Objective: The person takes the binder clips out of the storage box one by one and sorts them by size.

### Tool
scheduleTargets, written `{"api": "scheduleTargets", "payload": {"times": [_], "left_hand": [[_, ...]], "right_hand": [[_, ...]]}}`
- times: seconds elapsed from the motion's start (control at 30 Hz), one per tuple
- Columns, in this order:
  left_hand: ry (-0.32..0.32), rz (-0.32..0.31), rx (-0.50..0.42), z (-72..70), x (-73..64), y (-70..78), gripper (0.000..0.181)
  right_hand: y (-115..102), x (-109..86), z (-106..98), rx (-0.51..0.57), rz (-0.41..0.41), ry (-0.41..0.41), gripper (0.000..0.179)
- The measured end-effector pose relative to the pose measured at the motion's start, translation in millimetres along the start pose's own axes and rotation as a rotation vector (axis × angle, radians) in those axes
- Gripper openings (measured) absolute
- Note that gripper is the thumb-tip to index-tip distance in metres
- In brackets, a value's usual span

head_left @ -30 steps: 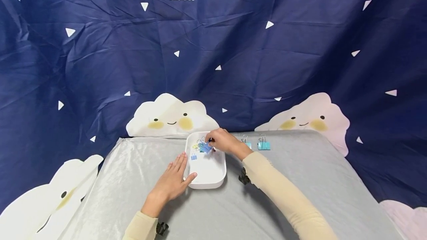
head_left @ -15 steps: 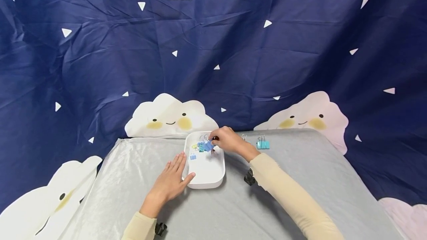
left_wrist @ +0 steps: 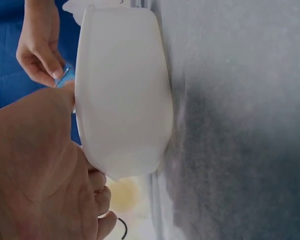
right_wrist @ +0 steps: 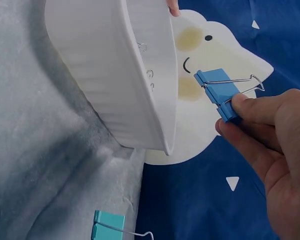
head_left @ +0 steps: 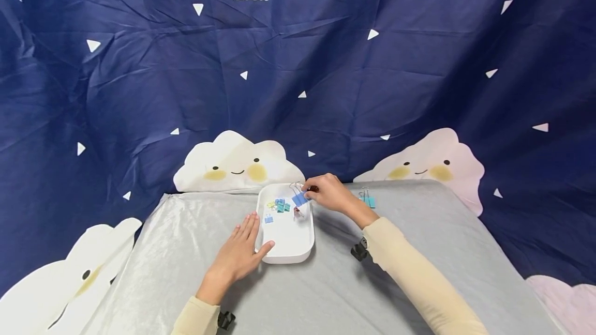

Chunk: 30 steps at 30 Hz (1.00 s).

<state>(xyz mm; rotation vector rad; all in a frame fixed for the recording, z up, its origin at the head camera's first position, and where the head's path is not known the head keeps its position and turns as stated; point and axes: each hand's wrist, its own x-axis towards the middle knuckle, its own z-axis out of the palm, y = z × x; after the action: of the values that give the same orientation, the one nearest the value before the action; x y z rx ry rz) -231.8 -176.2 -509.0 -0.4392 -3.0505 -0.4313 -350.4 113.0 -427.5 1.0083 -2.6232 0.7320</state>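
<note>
Between its thumb and fingers, my right hand (head_left: 329, 193) pinches a large blue binder clip (right_wrist: 221, 95) with silver wire handles, held above the right side of a white tray (head_left: 288, 244). Straight-fingered, my left hand (head_left: 240, 249) rests against the tray's left wall, thumb over the near rim. Inside the tray lie a small blue binder clip (head_left: 268, 219), a dark red clip (head_left: 298, 213), a yellow clip (head_left: 271, 204) and several teal and blue clips (head_left: 282, 207) bunched together. In the left wrist view the tray's outer wall (left_wrist: 125, 90) hides its contents.
On the grey cloth-covered table (head_left: 396, 252), a teal binder clip (head_left: 368, 199) stands right of the tray, partly behind my right wrist. A navy curtain (head_left: 326, 66) with white clouds hangs behind the table's far edge.
My right hand has lifted the blue binder clip from the bunch and moved it right, toward the tray's right rim. The left hand keeps its place.
</note>
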Motion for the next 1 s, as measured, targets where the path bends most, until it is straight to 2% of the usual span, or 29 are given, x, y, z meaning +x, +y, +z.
{"api": "scheduleTargets", "payload": {"times": [0.47, 1.0], "left_hand": [[0.021, 0.012, -0.012, 1.4, -1.1, -4.2, 0.09], [0.032, 0.015, -0.038, -0.7, -0.8, 1.8, 0.091]], "right_hand": [[11.6, -21.1, -24.0, 0.052, 0.04, 0.094, 0.011], [35.5, -45.7, -50.3, 0.066, 0.093, 0.169, 0.009]]}}
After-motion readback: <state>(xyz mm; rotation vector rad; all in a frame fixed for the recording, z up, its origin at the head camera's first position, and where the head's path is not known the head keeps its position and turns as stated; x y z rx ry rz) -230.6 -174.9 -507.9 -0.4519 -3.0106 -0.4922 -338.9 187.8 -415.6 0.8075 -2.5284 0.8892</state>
